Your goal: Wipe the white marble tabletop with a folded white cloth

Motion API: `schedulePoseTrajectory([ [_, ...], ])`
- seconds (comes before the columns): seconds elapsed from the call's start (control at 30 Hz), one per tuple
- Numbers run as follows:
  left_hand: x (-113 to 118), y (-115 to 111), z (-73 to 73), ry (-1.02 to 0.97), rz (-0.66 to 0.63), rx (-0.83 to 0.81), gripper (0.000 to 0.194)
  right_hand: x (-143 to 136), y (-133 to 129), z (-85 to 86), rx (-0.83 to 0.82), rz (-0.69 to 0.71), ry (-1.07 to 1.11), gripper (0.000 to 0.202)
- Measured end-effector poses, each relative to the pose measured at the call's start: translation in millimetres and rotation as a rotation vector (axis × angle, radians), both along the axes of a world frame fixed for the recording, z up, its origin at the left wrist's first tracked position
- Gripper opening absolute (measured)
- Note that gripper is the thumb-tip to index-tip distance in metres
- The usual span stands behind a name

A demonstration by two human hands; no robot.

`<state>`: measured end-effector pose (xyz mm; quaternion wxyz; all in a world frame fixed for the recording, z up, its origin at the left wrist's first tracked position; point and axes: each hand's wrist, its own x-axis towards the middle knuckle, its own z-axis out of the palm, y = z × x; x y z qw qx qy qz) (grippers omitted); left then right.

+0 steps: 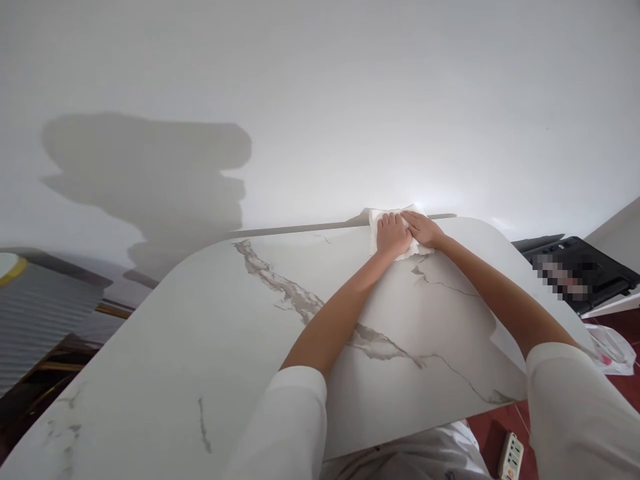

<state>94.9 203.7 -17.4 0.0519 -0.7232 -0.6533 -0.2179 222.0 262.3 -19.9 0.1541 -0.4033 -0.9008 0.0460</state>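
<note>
Near the table's far edge, a crumpled white cloth (376,225) lies on the marble-patterned white table (190,340). My left hand (393,235) presses down on it with the fingers bent over its top. Beside it, touching the left, my right hand (424,229) bears on the cloth's right part with its fingers close together. Both arms reach forward across the tabletop. The palms and the underside of the cloth are hidden.
A white wall (320,120) rises right behind the table's far edge. On the right are a black open case (580,267), partly pixelated, and a clear plastic bag (613,350). A power strip (511,457) lies on the red floor; a grey ribbed object (47,320) stands left.
</note>
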Motion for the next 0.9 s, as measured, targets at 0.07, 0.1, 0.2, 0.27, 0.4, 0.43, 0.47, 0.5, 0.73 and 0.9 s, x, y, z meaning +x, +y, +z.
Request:
schedulePoseTrajectory([
  [0.07,8.0,0.9,-0.3,-0.008,-0.020,-0.003,0.040,10.0,0.0,-0.7,-0.004,-0.014,0.002,0.053],
  [0.1,12.1,0.1,-0.3,-0.010,-0.032,-0.005,0.041,15.1,-1.6,-0.9,-0.005,-0.022,0.000,0.054],
  [0.2,23.9,-7.3,0.0,-0.015,-0.063,-0.017,0.045,29.7,-12.3,-0.7,-0.004,-0.052,-0.012,0.055],
  [0.27,30.7,-16.2,0.5,-0.020,-0.083,-0.025,0.047,38.0,-23.7,-0.1,0.003,-0.067,-0.024,0.055],
  [0.4,41.4,-42.4,1.7,-0.015,-0.136,-0.034,0.049,52.4,-53.3,-1.1,0.035,-0.097,-0.049,0.054],
  [0.43,43.6,-50.0,2.1,-0.011,-0.146,-0.032,0.049,55.7,-61.1,-1.9,0.044,-0.105,-0.055,0.054],
  [0.47,45.7,-57.8,2.5,-0.006,-0.151,-0.029,0.049,58.8,-68.8,-2.9,0.053,-0.109,-0.058,0.054],
  [0.5,47.6,-65.4,3.0,-0.001,-0.153,-0.026,0.050,61.7,-76.2,-3.9,0.060,-0.111,-0.058,0.054],
  [0.73,51.9,-115.0,4.9,0.046,-0.192,-0.054,0.052,71.2,-129.2,-8.6,0.092,-0.112,-0.049,0.054],
  [0.9,45.1,-158.8,2.5,0.075,-0.249,-0.052,0.054,66.2,-182.9,-7.5,0.109,-0.134,-0.056,0.055],
])
